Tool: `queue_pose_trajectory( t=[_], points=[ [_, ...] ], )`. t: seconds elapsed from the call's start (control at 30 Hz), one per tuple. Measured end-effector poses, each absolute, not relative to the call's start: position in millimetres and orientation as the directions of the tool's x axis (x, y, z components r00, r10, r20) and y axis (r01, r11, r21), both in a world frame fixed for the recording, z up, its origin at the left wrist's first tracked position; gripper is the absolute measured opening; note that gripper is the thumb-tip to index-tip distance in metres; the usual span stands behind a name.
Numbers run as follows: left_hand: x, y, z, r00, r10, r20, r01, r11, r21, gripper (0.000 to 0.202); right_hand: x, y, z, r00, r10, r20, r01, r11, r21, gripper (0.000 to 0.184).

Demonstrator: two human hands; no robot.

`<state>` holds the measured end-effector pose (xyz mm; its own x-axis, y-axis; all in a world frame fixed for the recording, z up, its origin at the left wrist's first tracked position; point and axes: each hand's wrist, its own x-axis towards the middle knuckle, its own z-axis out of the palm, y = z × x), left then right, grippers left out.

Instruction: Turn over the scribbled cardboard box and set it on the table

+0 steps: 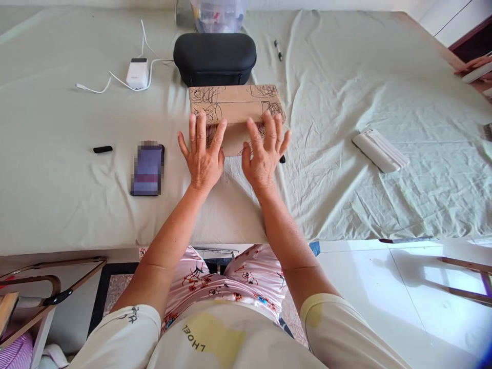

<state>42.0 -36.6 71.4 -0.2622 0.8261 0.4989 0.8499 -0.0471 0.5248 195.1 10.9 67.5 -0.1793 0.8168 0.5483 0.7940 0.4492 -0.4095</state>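
A brown cardboard box (238, 110) with black pen scribbles at its corners lies on the cloth-covered table in front of me. My left hand (205, 156) is at the box's near left side, fingers spread, fingertips over its upper edge. At the near right side, my right hand (263, 154) is likewise spread, its fingertips by the same edge. Neither hand wraps around the box; whether the fingertips press on it I cannot tell. Part of a small black object (283, 159) shows beside my right hand, mostly hidden.
Behind the box stands a black zip case (215, 59), with a clear plastic tub (220, 15) beyond. To the left are a white charger (137, 73) with cable, a phone (147, 169) and a black cap (102, 149). Rightward lie a pen (278, 50) and a white pouch-like item (380, 150).
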Motion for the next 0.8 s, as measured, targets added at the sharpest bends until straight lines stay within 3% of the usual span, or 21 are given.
queue_pose_trajectory(
  t=[0.2, 0.3, 0.47, 0.63, 0.8],
  points=[
    [37.4, -36.5, 68.5, -0.277, 0.843, 0.461, 0.805, -0.058, 0.59, 0.065, 231.1, 46.0, 37.2, -0.026, 0.857, 0.515, 0.77, 0.345, -0.536, 0.067],
    [30.0, -35.8, 63.4, -0.293, 0.818, 0.495, 0.822, -0.049, 0.567, 0.071, 242.0, 58.9, 21.1, 0.043, 0.92, 0.389, 0.798, 0.203, -0.568, 0.072],
    [19.2, -36.1, 60.5, -0.296, 0.798, 0.525, 0.836, -0.049, 0.546, 0.07, 251.3, 62.6, 13.1, 0.085, 0.973, 0.214, 0.83, 0.049, -0.556, 0.052],
    [15.2, -33.7, 60.3, -0.294, 0.792, 0.536, 0.825, -0.074, 0.561, 0.061, 255.6, 68.8, 5.1, 0.082, 0.958, 0.275, 0.767, 0.116, -0.631, 0.042],
    [12.0, -26.7, 58.0, -0.321, 0.773, 0.547, 0.806, -0.08, 0.587, 0.052, 252.1, 77.8, 3.5, 0.223, 0.88, 0.419, 0.59, 0.22, -0.777, 0.041]
  ],
)
